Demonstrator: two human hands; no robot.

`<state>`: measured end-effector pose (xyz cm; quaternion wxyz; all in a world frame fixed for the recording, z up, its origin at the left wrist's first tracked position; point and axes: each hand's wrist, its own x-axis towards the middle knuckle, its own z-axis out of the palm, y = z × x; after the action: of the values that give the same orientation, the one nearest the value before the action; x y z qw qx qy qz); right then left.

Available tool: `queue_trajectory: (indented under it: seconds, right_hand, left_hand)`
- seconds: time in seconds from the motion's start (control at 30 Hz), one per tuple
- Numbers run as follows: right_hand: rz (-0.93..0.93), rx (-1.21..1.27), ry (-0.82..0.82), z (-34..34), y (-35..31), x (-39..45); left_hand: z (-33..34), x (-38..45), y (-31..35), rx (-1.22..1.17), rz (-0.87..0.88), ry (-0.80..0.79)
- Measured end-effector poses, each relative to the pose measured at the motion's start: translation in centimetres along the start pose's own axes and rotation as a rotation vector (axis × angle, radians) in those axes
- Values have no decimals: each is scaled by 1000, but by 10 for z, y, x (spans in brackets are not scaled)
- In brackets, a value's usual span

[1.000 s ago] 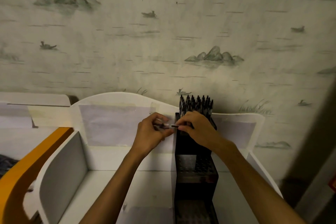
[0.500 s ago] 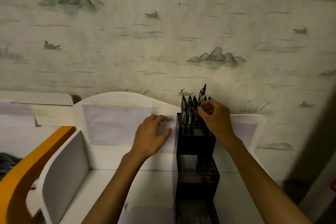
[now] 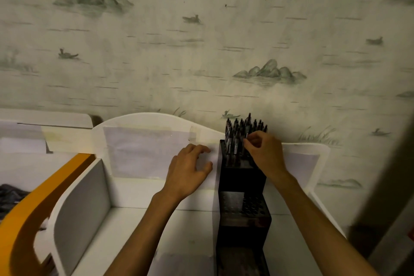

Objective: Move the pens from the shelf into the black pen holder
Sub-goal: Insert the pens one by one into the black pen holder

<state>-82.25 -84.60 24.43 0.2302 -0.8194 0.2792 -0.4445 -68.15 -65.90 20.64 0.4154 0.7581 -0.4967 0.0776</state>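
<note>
Your right hand [image 3: 265, 152] is up at the top tier of the black pen holder [image 3: 243, 177], fingertips pinching one pen [image 3: 248, 126] that stands a little taller than the rest of the pens [image 3: 235, 134] packed upright there; the dim light makes it hard to say how deep it sits in its hole. Your left hand [image 3: 187, 170] holds nothing, fingers loosely spread, resting against the white shelf [image 3: 134, 188] back panel just beside the holder. The holder's lower stepped tier shows bare holes. An orange curved rail [image 3: 29, 204] runs along the left.
</note>
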Motion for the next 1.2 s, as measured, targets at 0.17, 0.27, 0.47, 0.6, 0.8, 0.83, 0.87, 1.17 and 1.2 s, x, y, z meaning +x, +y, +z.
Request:
queue_trajectory:
  seconds: [0.17,0.27,0.47,0.6,0.8,0.83,0.87,1.17,1.2]
  right_hand:
    - [1,-10,-17,0,-1,-1]
    - [27,-52,-72,2,2,-3]
    - [45,-40,-77,7,7,-13]
    - [-9,-94,-61,10,14,-17]
    - [-3,-97,-37,3,13,-28]
    - [-10,-93,-37,2,11,-34]
    - [-19,-89,-49,1,9,-40]
    - [-134,9,-300,41,-44,-92]
    - [-143,8,-318,48,-53,-95]
  left_hand:
    - [2,-2,2,-3,-9,-9]
    - [2,-2,3,4,-12,-12]
    - [1,-5,7,13,-22,-16]
    - [3,-9,8,24,-31,-14]
    - [1,-17,9,59,-61,-14]
    - [0,-20,8,65,-69,-12]
    - [-1,-23,7,74,-75,-9]
    - [-39,-61,-8,243,-91,15]
    - [-48,-66,-11,253,-99,18]
